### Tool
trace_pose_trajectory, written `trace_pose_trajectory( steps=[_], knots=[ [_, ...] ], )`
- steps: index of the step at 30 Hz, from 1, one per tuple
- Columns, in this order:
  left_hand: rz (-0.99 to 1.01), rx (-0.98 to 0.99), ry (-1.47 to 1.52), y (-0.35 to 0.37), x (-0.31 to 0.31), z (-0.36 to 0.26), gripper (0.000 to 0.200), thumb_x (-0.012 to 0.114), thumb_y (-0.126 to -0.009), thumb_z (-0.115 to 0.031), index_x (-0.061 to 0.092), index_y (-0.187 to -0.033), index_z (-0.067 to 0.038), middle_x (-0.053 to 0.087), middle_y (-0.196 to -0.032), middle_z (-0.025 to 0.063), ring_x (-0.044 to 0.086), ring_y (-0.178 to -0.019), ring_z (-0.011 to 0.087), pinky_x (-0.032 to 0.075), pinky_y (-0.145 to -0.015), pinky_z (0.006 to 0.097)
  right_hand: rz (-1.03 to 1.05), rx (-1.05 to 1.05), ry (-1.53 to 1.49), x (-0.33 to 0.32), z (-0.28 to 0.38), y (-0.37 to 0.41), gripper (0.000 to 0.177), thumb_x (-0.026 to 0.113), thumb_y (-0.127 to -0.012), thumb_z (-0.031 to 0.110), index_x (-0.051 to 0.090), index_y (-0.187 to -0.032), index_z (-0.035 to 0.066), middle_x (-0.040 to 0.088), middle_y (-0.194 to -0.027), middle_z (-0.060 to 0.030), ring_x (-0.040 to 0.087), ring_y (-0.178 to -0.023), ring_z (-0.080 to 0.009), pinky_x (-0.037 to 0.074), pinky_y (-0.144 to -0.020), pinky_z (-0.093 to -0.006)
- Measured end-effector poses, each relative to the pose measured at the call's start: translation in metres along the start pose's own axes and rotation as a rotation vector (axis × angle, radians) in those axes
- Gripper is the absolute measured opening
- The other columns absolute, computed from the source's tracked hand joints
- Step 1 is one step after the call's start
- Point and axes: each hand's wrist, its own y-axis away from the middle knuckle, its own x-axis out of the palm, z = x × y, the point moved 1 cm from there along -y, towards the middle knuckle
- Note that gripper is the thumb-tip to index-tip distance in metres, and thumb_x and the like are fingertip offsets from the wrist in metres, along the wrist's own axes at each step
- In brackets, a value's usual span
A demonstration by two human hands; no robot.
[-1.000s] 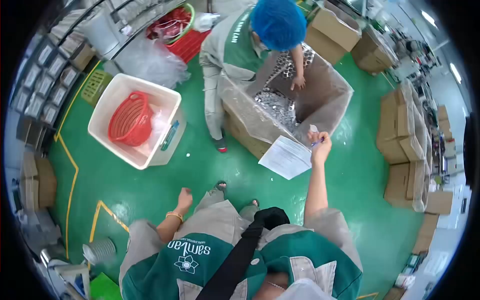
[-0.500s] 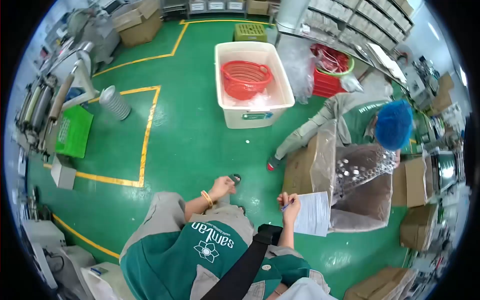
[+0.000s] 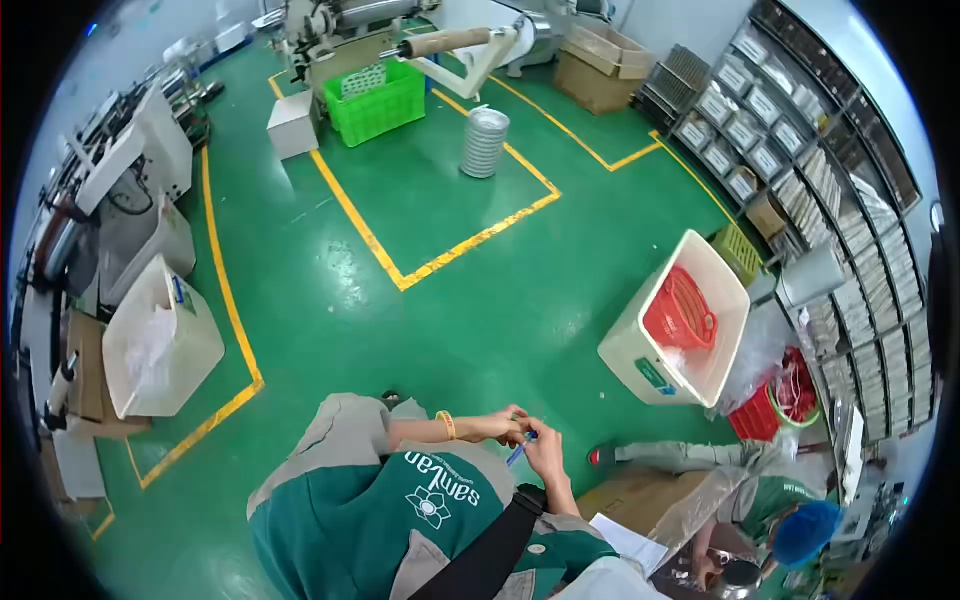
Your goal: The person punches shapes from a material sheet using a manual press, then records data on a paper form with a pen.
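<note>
My right hand [image 3: 546, 455] is closed around a blue pen [image 3: 521, 446], whose length slants down toward my lap. My left hand [image 3: 503, 426], with a yellow band at its wrist, meets the right one at the pen's upper end. Its fingers are bent together, and whatever they pinch is hidden. Just beyond my right forearm, white paper [image 3: 628, 543] lies by the cardboard box [image 3: 640, 497], which has a clear plastic liner.
At right, a co-worker in a blue hair cap [image 3: 805, 533] bends over the box. A white tub [image 3: 640, 350] holds a red basket [image 3: 682, 310]. A metal spiral duct [image 3: 485, 143] and green crate [image 3: 377, 108] stand ahead; another white tub [image 3: 165, 345] is at left.
My view has swung left, so the box and co-worker sit lower right. My left hand, formerly apart, has come against my right hand. The pen stays in the right.
</note>
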Motion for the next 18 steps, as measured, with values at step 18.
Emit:
trace_pose_trajectory(
  steps=[18],
  knots=[
    [-0.900, 0.606, 0.056, 0.217, -0.366, -0.049, 0.022, 0.058, -0.085, -0.002, 0.049, -0.105, 0.002, 0.064, -0.095, 0.0104, 0.060, -0.090, 0.0127, 0.048, -0.074, 0.0260, 0.241, -0.241, -0.001, 0.252, 0.290, -0.316, 0.022, 0.072, -0.075, 0.023, 0.067, -0.085, 0.005, 0.062, -0.065, -0.0102, 0.057, -0.056, -0.0158, 0.044, -0.053, -0.0304]
  ],
)
